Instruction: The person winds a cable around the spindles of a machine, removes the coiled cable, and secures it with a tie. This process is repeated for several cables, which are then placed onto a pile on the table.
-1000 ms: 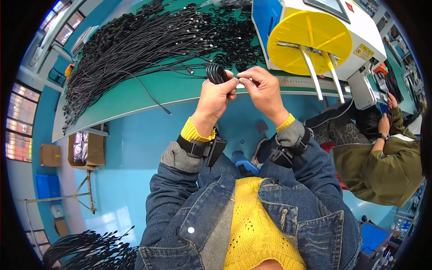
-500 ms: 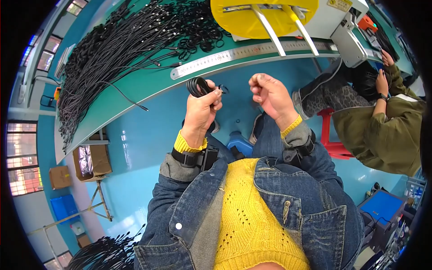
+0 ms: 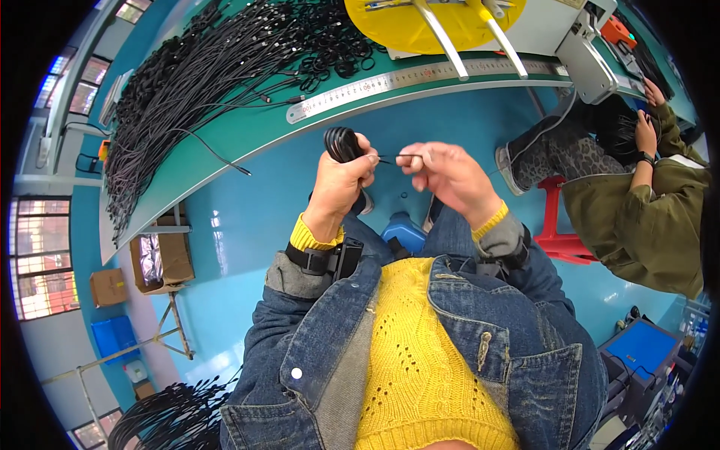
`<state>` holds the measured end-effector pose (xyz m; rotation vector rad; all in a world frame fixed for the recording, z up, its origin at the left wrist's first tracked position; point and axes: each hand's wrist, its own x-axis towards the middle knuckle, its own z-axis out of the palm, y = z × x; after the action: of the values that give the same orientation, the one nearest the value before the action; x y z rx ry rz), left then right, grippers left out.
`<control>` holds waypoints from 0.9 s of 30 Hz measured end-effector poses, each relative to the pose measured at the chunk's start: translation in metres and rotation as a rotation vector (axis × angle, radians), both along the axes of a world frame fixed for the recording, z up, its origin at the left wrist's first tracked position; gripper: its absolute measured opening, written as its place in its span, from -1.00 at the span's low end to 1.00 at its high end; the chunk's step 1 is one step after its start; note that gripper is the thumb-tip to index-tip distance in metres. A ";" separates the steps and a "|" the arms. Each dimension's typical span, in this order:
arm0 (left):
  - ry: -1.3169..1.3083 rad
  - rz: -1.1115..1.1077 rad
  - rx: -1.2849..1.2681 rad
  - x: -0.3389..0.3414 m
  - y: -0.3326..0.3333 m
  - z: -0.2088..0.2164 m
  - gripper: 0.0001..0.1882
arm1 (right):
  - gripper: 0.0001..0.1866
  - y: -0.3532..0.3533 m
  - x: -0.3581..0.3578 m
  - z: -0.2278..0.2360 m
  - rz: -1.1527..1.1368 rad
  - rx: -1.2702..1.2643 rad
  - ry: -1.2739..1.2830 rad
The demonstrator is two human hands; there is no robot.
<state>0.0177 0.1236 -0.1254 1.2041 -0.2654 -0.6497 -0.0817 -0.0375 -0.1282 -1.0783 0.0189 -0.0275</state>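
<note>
Coiled black cable held in the left hand, thin black strand pinched by the right hand

The coil is gripped upright in the closed left hand, with its loops showing above the thumb and fingers. It is held in front of the near edge of the green table, and the blue floor is seen beneath it. The thin strand is stretched across the gap between the two hands; its end is nipped between the thumb and forefinger of the right hand, whose other fingers are loosely curled. The hands are held near each other but apart.

On the table, a large heap of black cables is spread at the left, and one cable from it is laid out toward the near edge. Small black rings are scattered at the heap's right side. A steel ruler is set along the front edge, and above it a yellow disc with protruding rods is mounted on a white machine.

At the right, a co-worker in an olive jacket is seen beside a red stool. More black cables are bunched at the lower left, and an open cardboard box is placed near the table's left end.
</note>
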 end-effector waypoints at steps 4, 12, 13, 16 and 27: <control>0.277 -0.243 -0.136 -0.004 -0.001 0.005 -0.81 | -0.74 -0.008 -0.003 0.008 0.116 0.035 0.013; 0.372 -0.630 0.067 -0.015 0.003 0.013 -0.82 | -0.54 -0.038 0.014 0.048 0.243 -0.754 0.050; 0.336 -0.661 0.123 -0.018 0.002 0.011 -0.83 | -0.51 -0.038 0.015 0.049 0.273 -0.878 -0.016; 0.260 -0.720 0.240 -0.021 -0.001 0.008 -0.84 | -0.51 -0.027 0.024 0.042 0.374 -1.116 -0.374; 0.048 -0.402 0.173 -0.016 0.007 0.019 -0.68 | -0.63 -0.022 0.013 -0.005 0.190 -0.053 0.338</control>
<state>0.0013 0.1304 -0.1063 1.3103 -0.4230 -1.0675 -0.0687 -0.0591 -0.1333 -1.1242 0.2208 0.3272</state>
